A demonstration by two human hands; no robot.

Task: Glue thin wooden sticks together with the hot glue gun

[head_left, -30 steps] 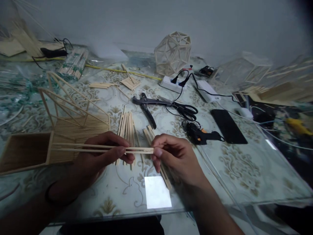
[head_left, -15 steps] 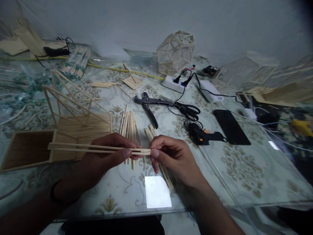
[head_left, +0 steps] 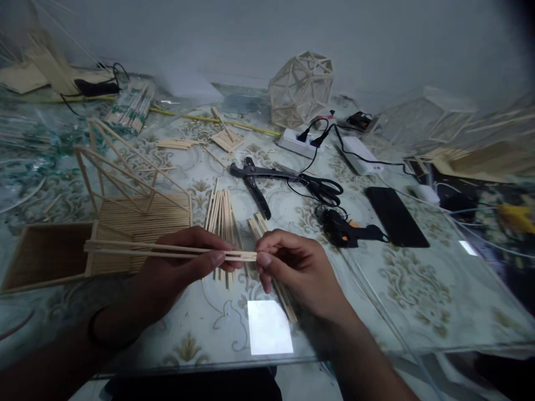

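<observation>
Between my two hands lies a pair of long thin wooden sticks (head_left: 142,249), held level side by side. My left hand (head_left: 184,264) pinches them along their length with thumb and fingers. At their right end, my right hand (head_left: 292,267) grips the tips between thumb and forefinger. Behind and below my hands rest a fanned bundle of wooden sticks (head_left: 220,214) and a second, smaller bundle (head_left: 286,303), partly covered by my right hand. The left part of the sticks passes in front of a stick-built model (head_left: 163,217) with a slatted base and an upright frame.
A cutter with black handles (head_left: 257,195), scissors (head_left: 321,189), a glue gun (head_left: 346,229) and a black phone (head_left: 396,217) lie to the right. Further back stand a power strip (head_left: 298,143) and a faceted stick frame (head_left: 301,92). Packaged sticks (head_left: 131,104) lie at the back left.
Almost nothing differs. The far left ends of the held sticks have shifted slightly, and both hands keep their grip.
</observation>
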